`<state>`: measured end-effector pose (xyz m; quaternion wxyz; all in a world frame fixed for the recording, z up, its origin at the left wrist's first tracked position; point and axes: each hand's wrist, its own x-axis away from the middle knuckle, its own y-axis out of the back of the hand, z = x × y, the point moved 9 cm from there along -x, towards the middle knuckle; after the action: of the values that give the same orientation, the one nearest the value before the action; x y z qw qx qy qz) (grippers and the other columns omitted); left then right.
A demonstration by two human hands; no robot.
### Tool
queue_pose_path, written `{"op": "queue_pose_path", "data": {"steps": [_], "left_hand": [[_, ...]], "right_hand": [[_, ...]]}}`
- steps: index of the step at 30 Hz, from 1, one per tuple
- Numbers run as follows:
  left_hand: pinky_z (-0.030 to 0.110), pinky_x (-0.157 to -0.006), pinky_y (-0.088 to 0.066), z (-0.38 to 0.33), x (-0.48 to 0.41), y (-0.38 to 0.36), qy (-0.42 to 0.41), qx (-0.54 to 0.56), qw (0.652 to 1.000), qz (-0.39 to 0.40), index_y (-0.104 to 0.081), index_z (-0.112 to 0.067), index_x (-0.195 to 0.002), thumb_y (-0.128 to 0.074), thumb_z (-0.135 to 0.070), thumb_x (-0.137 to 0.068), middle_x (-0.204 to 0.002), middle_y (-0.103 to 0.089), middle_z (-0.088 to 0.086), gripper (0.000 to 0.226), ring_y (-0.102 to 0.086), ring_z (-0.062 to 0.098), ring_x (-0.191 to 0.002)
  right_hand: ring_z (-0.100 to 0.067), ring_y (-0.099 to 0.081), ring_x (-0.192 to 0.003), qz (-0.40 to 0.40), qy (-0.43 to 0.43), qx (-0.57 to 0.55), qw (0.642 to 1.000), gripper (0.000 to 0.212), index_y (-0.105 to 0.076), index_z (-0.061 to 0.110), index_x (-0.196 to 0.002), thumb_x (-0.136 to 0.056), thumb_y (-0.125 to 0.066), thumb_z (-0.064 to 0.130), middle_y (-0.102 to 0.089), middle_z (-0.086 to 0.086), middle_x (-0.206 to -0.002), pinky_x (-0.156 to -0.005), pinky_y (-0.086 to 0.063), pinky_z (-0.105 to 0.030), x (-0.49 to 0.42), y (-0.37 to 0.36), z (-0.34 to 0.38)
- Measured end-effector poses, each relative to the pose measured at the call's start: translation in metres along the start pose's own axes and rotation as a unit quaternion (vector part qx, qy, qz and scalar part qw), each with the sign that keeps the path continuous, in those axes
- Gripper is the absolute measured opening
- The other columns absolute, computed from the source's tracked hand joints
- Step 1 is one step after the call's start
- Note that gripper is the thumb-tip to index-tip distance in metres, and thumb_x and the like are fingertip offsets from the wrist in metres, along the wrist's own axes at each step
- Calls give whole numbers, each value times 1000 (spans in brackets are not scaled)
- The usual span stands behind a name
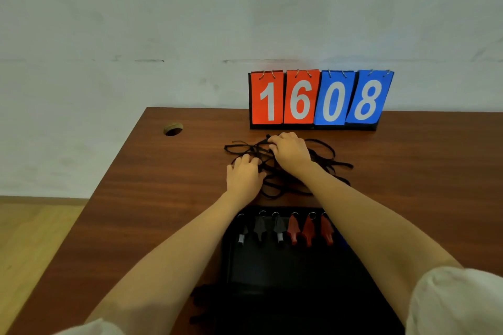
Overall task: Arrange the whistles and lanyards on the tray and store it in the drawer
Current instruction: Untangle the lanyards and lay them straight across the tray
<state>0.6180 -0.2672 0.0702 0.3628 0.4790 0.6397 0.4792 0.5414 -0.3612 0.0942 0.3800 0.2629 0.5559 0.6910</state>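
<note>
— What's in the tray (285, 269)?

— Six whistles (294, 228), in one row along its far edge. Three black ones with pale mouthpieces lie to the left and three red ones to the right. All have their key rings pointing away from the person. The rest of the tray floor is bare black.

— And where does the tray sit?

— At the near edge of the table (136, 198), about midway along it, between the two forearms.

— The lanyards (339, 164)?

— They're outside the tray, in a loose black tangle on the table. The tangle lies between the tray's far edge and the scoreboard (315, 98), which stands at the table's far edge and reads 1608.

— What are the hands doing?

— Both are in the tangle. The right hand (290, 149) is at its far side, knuckles up and fingers curled, and it pinches a cord at its fingertips. The left hand (246, 174) lies on the tangle's near left part, palm down, with its fingers bent into the cords.

— Is the left one gripping anything?

— I can't tell. Its fingertips are buried among the cords, so a pinch and a plain press would look the same from here.

— Anything else on the table?

— A round cable hole (173, 129) near the far left corner.
</note>
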Motion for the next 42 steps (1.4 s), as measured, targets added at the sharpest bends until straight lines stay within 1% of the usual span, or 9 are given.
{"op": "queue_pose_path", "data": {"steps": [4,8,12,18,25,27,29,35,42], "left_hand": [[43,-98,-37,-3,5,-5,-18,-30,999,0,-53,-17,-130,-48,-34,-96,-129,-49,5,39,-41,30,-125],[41,-74,-51,-7,9,0,-37,-115,992,-45,-72,-18,-104,-73,-35,-79,-101,-64,6,30,-63,32,-96],[47,-102,-33,-8,9,-12,-34,-105,994,14,-42,-16,-139,-35,-31,-101,-139,-39,8,41,-35,34,-129],[49,-113,-20,-13,14,-16,-1,-145,977,153,-16,-6,-149,-32,-25,-101,-157,-11,10,54,-13,36,-142],[42,-108,-33,-93,13,87,-43,184,982,-1,-27,-10,-146,-59,-38,-89,-150,-26,10,71,-32,29,-135],[31,-86,-47,-122,19,120,-82,310,947,-25,-40,-9,-138,-62,-32,-89,-126,-49,10,59,-54,21,-106],[24,-65,-40,-139,28,150,-93,366,924,-56,-55,-2,-118,-54,-23,-94,-92,-54,7,32,-49,14,-72],[24,-63,-45,-125,39,206,-52,332,935,-111,-60,1,-105,-42,-16,-98,-94,-65,13,25,-61,25,-78],[35,-78,-48,-80,65,266,-23,269,935,-230,-64,-2,-105,-43,-13,-96,-104,-68,17,25,-64,34,-92]], "right_hand": [[-29,-43,-121,36,-27,60,997,34,-50,17,-131,-97,-47,17,-50,-9,-130,-99,-38,-42,-6,-15,-5],[-27,-46,-116,-28,-21,62,997,26,-54,11,-120,-95,-51,15,-54,-10,-123,-95,-40,-39,1,-9,-5],[-24,-49,-104,-126,-28,-41,991,17,-56,9,-107,-96,-47,18,-56,-9,-111,-86,-45,-35,14,32,-8],[-14,-56,-82,-132,-72,-261,953,12,-51,14,-109,-98,-46,15,-56,2,-93,-65,-45,-17,36,91,-17],[-7,-53,-89,-166,22,-256,952,19,-62,13,-112,-95,-53,17,-64,0,-107,-70,-37,-8,71,174,4],[-7,-53,-90,-185,33,-278,942,17,-63,12,-109,-94,-55,16,-65,0,-106,-72,-37,-8,82,201,12],[-8,-53,-90,-222,44,-278,933,17,-64,10,-107,-93,-57,15,-64,-2,-106,-73,-38,-8,94,231,20],[-10,-51,-78,-363,41,-313,877,13,-62,8,-102,-93,-55,15,-58,-4,-95,-65,-38,-1,146,318,10],[-7,-44,-62,-414,-19,-343,843,3,-51,12,-90,-92,-50,10,-50,4,-73,-55,-38,-4,195,357,-24]]}}
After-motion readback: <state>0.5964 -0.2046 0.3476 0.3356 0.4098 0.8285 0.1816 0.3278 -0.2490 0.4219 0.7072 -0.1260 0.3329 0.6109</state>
